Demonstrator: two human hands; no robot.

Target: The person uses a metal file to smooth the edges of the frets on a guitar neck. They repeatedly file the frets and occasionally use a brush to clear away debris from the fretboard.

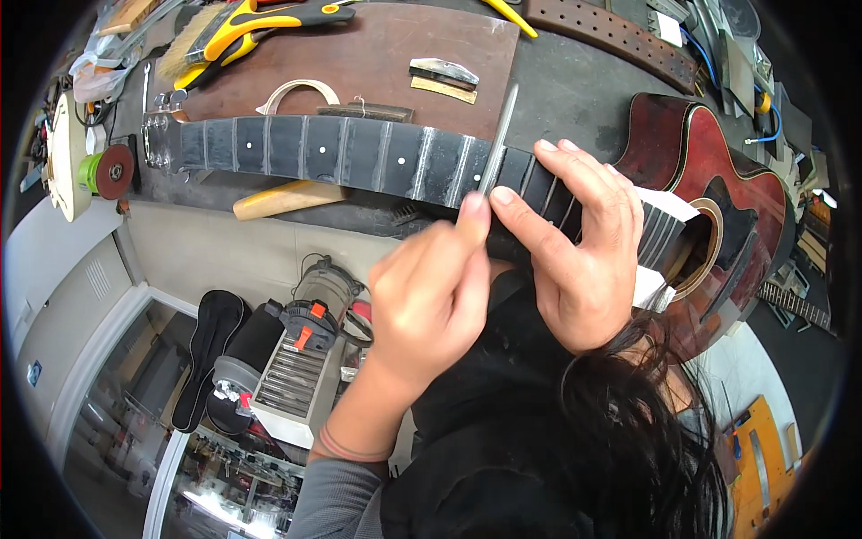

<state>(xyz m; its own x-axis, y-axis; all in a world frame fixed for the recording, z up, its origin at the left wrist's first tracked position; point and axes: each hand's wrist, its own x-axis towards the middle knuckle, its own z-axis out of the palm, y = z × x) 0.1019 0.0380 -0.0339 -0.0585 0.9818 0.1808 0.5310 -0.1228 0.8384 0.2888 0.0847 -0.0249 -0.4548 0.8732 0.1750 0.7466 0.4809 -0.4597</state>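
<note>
A dark fretboard (287,145) with metal frets and white dots stretches from the tuners (160,144) at the left toward a red acoustic guitar body (655,144). Across it slants a thin metal rod (501,135), like a file. My left hand (429,296) is closed on the rod's lower end, its thumb pointing up along it. My right hand (584,247) is beside it, fingers apart, thumb and fingertips resting on the fretboard. White paper (655,286) and a dark slatted strip (663,232) lie near the soundhole (699,250).
Behind the neck are a brown board (359,58), yellow-handled tools (256,27) and a holed bar (611,40). A wooden piece (269,202) lies under the neck, a grinding disc (115,171) at the left. Below stand a vacuum-like machine (319,287) and a black case (202,359).
</note>
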